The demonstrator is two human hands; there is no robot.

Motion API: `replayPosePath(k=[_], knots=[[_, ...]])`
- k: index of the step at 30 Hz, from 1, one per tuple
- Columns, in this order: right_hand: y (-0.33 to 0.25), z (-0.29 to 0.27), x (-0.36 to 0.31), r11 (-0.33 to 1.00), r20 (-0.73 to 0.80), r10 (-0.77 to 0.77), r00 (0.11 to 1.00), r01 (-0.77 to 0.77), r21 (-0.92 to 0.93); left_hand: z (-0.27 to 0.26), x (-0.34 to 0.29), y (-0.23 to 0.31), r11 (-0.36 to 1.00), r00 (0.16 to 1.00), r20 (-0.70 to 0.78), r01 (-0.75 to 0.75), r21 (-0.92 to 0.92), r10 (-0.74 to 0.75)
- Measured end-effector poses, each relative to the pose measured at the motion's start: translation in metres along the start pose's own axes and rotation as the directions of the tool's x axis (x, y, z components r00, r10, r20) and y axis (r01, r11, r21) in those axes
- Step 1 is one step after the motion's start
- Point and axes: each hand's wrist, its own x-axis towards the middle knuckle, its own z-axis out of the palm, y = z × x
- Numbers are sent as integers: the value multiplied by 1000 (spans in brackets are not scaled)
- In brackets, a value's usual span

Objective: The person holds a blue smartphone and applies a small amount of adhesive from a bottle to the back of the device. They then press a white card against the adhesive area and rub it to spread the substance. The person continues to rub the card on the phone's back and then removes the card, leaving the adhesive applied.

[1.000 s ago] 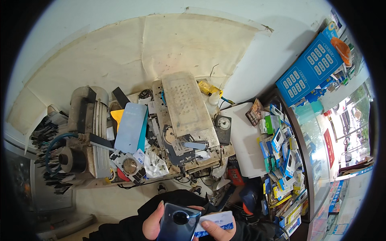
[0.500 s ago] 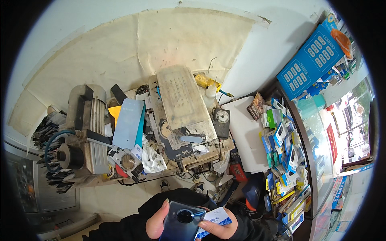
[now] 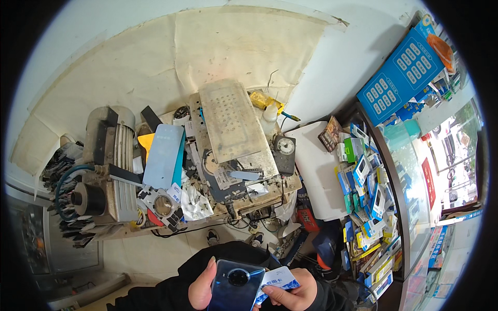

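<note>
Low in the head view, my left hand [image 3: 200, 287] grips a dark blue smartphone [image 3: 234, 296] by its left edge, thumb upright along the side. The phone's back faces up, showing a round black camera ring near the top. Between the thumb and fingers of my right hand [image 3: 301, 291] is a white and blue card [image 3: 281, 278]. The card is tilted beside the phone's right edge, and its lower left end reaches close to that edge. Whether card and phone touch I cannot tell. The fingers under both things are mostly hidden.
Ahead stands a cluttered workbench [image 3: 246, 210] with a dirty perforated plate [image 3: 228, 122], a grey-blue sheet [image 3: 163, 155] and a dial box [image 3: 285, 150]. A grimy motor-driven machine [image 3: 111, 166] is at left. Boxed goods [image 3: 365, 207] pile up beside the glass counter at right.
The card in my right hand has turned slightly and shows more of its white face. My left hand and the phone have barely moved.
</note>
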Motion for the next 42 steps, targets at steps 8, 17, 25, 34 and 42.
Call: replayPosePath(k=[8, 17, 25, 34, 42], knots=[[1, 5, 1, 981, -36, -145, 989, 138, -138, 0, 2, -2, 1000, 1000, 19, -14, -22, 14], [-5, 11, 2, 998, 25, -59, 998, 60, -20, 2, 1, -1, 994, 994, -36, -104, 31, 105], [8, 6, -4, 970, 90, 132, 987, -147, 192, -7, 7, -6, 919, 917, 56, -393, -42, 395], [13, 24, -12, 882, -67, 408, 910, -375, 286, -16, 11, -3, 904, 914, -42, -406, -132, 404], [12, 26, -11, 909, 37, 347, 937, -346, 232, -11, 8, -6, 917, 923, -62, -385, -104, 380]])
